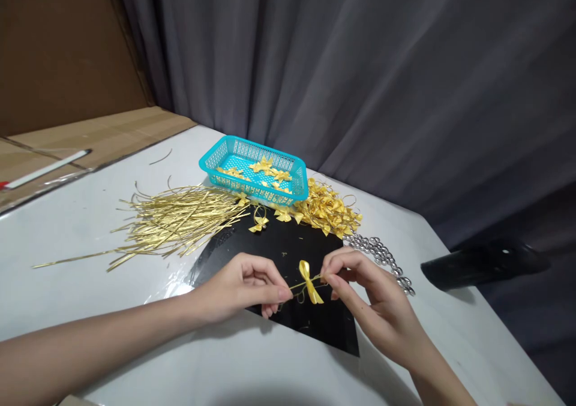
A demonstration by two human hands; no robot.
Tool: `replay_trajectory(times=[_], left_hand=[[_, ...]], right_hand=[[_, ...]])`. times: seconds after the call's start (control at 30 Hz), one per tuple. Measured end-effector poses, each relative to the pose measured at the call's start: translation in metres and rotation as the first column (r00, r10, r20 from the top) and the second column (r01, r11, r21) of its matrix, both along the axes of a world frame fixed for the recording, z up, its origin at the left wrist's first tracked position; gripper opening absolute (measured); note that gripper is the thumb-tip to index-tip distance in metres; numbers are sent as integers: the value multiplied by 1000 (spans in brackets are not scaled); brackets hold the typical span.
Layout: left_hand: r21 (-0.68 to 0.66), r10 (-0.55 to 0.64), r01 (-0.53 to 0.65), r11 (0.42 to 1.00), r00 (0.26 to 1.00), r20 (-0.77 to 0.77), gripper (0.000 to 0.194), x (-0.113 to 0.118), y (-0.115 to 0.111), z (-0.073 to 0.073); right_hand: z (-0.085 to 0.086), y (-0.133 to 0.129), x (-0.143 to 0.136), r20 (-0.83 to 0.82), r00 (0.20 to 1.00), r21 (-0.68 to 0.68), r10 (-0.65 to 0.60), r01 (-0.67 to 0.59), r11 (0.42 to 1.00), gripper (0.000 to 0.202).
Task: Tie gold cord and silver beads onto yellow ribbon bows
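A yellow ribbon bow point(310, 283) hangs between my two hands, over a black sheet point(324, 328). A thin gold tie runs through its middle. My left hand point(256, 286) pinches the tie to the left of the bow, thumb against fingers. On the other side, my right hand point(366, 292) pinches the tie close to the bow. A small loop of the tie shows beside my left fingertips. Another bow with a looped tie point(258, 223) lies on the upper part of the black sheet.
A turquoise basket point(254, 185) holds several yellow bows. Gold ties point(175, 220) spread at the left; piled bows point(328, 208) lie right of the basket. Silver beads point(378, 251) and a black object point(481, 265) are at the right. A white stick point(49, 169) rests on cardboard.
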State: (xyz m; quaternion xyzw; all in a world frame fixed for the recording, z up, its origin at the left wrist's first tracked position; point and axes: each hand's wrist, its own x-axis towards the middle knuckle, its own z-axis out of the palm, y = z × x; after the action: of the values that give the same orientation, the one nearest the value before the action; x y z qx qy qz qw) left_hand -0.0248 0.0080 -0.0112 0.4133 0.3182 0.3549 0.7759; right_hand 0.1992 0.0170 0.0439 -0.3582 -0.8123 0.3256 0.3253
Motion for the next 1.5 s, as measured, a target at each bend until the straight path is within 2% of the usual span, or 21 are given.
replay_trajectory(times=[0.23, 0.87, 1.23, 1.37, 1.5], left_hand=[[-6, 39, -39, 999, 999, -13, 25, -1, 1, 1], [5, 167, -167, 986, 986, -3, 9, -2, 3, -2], [4, 156, -155, 988, 988, -20, 6, -4, 4, -5], [24, 113, -113, 993, 994, -9, 12, -4, 4, -3], [51, 95, -91, 995, 992, -85, 20, -2, 3, 1]], right_hand=[[-2, 2, 3, 61, 998, 101, -34, 28, 995, 11], [0, 4, 5, 148, 988, 221, -48, 14, 975, 13], [1, 9, 13, 113, 988, 250, -105, 74, 966, 13], [3, 7, 12, 116, 988, 241, -97, 67, 968, 13], [4, 6, 12, 131, 988, 240, -86, 53, 969, 12]])
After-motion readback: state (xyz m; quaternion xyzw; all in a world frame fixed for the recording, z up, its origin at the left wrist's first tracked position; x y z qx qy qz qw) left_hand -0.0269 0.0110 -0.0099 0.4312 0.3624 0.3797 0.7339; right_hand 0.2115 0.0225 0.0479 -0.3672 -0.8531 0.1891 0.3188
